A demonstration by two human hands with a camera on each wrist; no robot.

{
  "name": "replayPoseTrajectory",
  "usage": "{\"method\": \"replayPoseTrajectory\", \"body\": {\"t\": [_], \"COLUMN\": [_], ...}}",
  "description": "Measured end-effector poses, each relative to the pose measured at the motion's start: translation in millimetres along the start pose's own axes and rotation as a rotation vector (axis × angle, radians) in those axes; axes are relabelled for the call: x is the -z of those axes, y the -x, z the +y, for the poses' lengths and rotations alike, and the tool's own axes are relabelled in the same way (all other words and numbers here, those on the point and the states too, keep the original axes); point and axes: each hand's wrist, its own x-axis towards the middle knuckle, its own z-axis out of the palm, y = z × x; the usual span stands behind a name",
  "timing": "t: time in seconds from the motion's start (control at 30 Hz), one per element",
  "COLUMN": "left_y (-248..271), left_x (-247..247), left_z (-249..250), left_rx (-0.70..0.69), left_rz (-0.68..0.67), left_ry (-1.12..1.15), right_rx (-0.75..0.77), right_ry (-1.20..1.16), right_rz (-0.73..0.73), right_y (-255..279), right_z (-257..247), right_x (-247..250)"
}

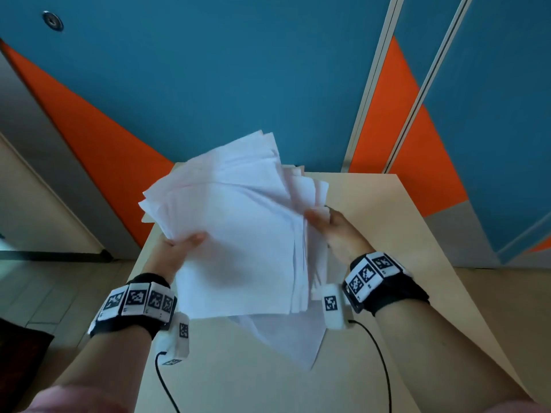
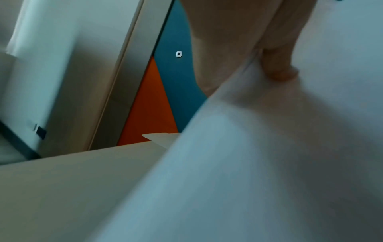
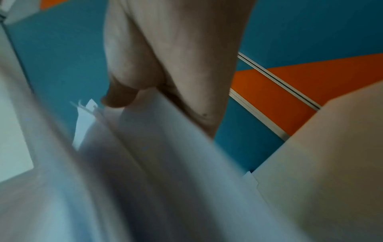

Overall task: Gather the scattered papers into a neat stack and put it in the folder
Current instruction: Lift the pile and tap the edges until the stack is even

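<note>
Both hands, the left hand (image 1: 182, 248) and right hand (image 1: 334, 228), grip the ragged papers (image 1: 238, 234) by their sides above the tabletop (image 1: 402, 248), gathered but not squared, with no folder in view.

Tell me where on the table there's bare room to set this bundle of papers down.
Bare table lies right of the right hand, out to the far right corner, and along the near edge between the two cables. The middle is crowded: both hands, the left hand too, hold the uneven papers there, and a loose sheet lies beneath them.
</note>
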Motion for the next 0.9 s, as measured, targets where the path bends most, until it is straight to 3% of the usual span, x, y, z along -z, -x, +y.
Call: {"method": "replayPoseTrajectory", "body": {"t": [0.07, 0.13, 0.27, 0.33, 0.4, 0.5, 0.6, 0.9], "left_y": [-3, -5, -9, -10, -9, -8, -7, -2], "left_x": [3, 9, 23, 28, 30, 29, 26, 18], "left_z": [-2, -7, -24, -32, -38, -43, -44, -41], "left_rx": [-0.018, -0.002, 0.072, 0.111, 0.142, 0.18, 0.21, 0.306], "left_rz": [0.079, 0.139, 0.241, 0.249, 0.252, 0.27, 0.271, 0.333], "left_ry": [-0.029, -0.052, -0.082, -0.114, -0.139, -0.153, -0.161, -0.322], "right_rx": [-0.017, -0.113, -0.498, -0.719, -0.764, -0.741, -0.675, -0.051], "right_ry": [-0.024, 0.061, 0.697, 0.795, 0.839, 0.825, 0.668, 0.216], "right_rz": [-0.014, 0.08, 0.275, 0.345, 0.384, 0.35, 0.348, 0.93], "right_y": [-3, -5, -2, 10, 17, 12, 7, -1], "right_z": [6, 24, 91, 117, 129, 140, 149, 91], "right_x": [7, 17, 28, 17, 2, -12, -11, 29]}}
